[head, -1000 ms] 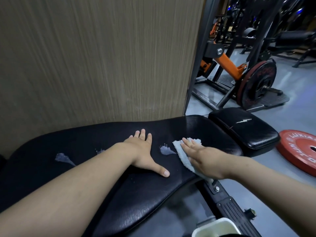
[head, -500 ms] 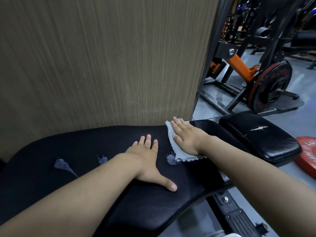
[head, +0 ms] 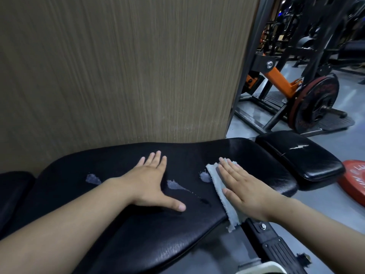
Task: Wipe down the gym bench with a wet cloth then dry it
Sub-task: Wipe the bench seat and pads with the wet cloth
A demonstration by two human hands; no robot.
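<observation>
Long black padded vinyl gym bench (head: pixel 138 230) runs across the lower half of the frame, set against a brown wood-grain wall panel (head: pixel 118 72). Left hand (head: pixel 150 180) lies flat on the bench pad at frame centre, fingers spread, thumb out toward the lower right — holding nothing. Right hand (head: pixel 245 190), right of centre, lies flat with fingers extended, palm pressing a pale blue-grey terry cloth (head: pixel 219 186) onto the pad; not curled around it. Cloth's lower end hangs over the near pad edge. Three pale worn patches (head: pixel 173 184) show on the vinyl between and left of the hands. Smaller black seat pad (head: pixel 300 155) with a white tear sits at right centre, just beside the main pad. Red weight plate (head: pixel 353 180) on the grey floor at the right edge. Orange-and-black weight machine (head: pixel 280 80) with a loaded plate in the upper right.
</observation>
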